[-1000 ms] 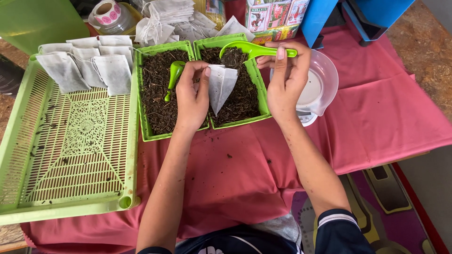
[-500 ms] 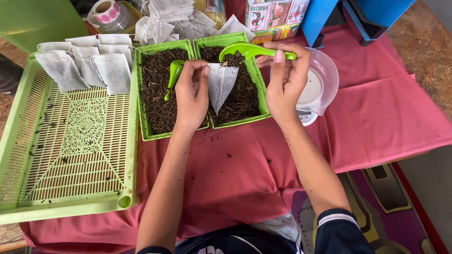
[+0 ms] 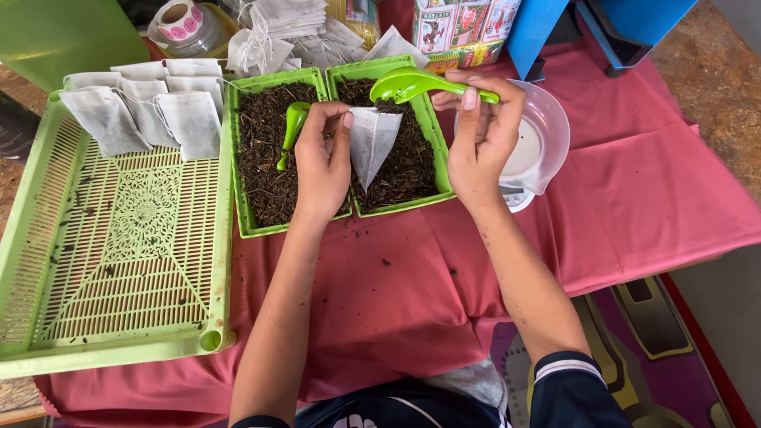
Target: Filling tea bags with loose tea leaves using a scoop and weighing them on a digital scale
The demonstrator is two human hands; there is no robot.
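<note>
Small home tea-packing station
2 green trays of loose tea (image 3: 265,158), empty filter bags (image 3: 277,24), a pink-clothed worktop (image 3: 634,190), patterned rug (image 3: 634,349) underfoot.

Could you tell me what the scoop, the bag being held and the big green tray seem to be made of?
Scoop: glossy green plastic, by its smooth moulded shine. Bag: thin matt filter paper or fine mesh, slightly see-through; which one is unclear. Tray: pale green moulded plastic, pierced with slots and a lacy pattern.

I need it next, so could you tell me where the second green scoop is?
In the head view, the second green scoop lies in the left tea tray, on the loose tea beside the left hand.
</note>
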